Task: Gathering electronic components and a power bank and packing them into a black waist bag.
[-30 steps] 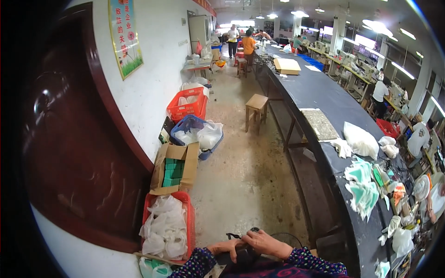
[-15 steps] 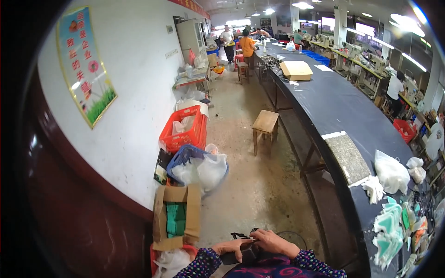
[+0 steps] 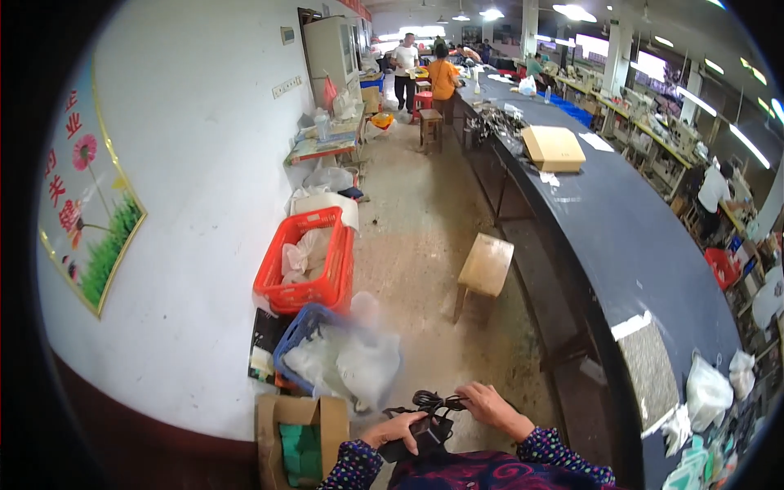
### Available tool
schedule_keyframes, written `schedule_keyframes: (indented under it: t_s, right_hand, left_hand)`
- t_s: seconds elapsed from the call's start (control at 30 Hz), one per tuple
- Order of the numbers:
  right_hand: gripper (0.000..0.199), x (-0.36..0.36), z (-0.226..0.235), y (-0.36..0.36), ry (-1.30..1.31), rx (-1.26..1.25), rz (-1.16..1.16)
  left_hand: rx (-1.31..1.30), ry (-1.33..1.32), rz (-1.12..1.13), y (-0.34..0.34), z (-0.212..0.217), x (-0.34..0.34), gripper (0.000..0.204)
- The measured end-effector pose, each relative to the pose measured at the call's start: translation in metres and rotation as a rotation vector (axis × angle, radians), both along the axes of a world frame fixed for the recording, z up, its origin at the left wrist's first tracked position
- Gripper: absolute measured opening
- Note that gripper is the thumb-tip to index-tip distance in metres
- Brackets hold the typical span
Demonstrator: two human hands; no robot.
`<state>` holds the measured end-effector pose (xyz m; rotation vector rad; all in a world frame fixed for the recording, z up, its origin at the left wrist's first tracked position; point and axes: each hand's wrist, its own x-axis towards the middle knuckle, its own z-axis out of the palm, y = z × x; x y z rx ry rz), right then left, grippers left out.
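Observation:
Low in the head view, my left hand (image 3: 398, 427) grips a small black device (image 3: 416, 437) from below. My right hand (image 3: 488, 404) pinches a bundle of coiled black cable (image 3: 433, 400) that sits on top of that device. Both hands are close together in front of my body, over the concrete floor. My patterned sleeves come in from the lower edge.
A long dark workbench (image 3: 621, 237) runs along the right with a cardboard box (image 3: 553, 147) and plastic bags. A wooden stool (image 3: 486, 265) stands in the aisle. A red crate (image 3: 306, 261), a blue crate (image 3: 298, 339) and a carton (image 3: 298, 437) line the left wall. People stand far down the aisle.
My view has tilted upward and moved forward along the aisle; the crates and stool now sit lower and closer. My hands stay together on the black device and cable.

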<state>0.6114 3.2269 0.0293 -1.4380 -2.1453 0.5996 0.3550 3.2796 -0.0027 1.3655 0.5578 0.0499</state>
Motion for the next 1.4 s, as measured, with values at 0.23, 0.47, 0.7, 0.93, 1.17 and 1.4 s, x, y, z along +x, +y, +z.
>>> schedule_keyframes:
  t_s: [0.23,0.47,0.7,0.93,1.17,1.4]
  right_hand:
    - [0.026,0.053,0.011,0.143,-0.043,-0.046,-0.289]
    - [0.022,0.131,0.006,0.273,0.004,-0.024,-0.476]
    - [0.021,0.163,-0.004,0.468,-0.051,-0.006,-0.374]
    - [0.027,0.118,0.0,0.684,-0.196,0.085,-0.091]
    - [0.025,0.142,-0.002,0.849,-0.115,-0.035,-0.278]
    - [0.026,0.179,0.007,0.955,-0.054,-0.103,-0.43]
  left_hand:
    - [-0.15,0.017,0.008,0.188,-0.009,0.012,0.075]
    - [-0.155,0.047,0.131,0.364,0.003,0.038,0.069]
    - [-0.103,0.041,0.328,0.526,0.018,0.054,0.07]
    - [-0.268,0.054,0.457,0.684,-0.003,0.063,0.075]
    - [-0.165,0.051,0.391,0.86,-0.001,0.082,0.079]
    - [0.089,0.196,0.179,1.025,0.0,0.136,0.069]
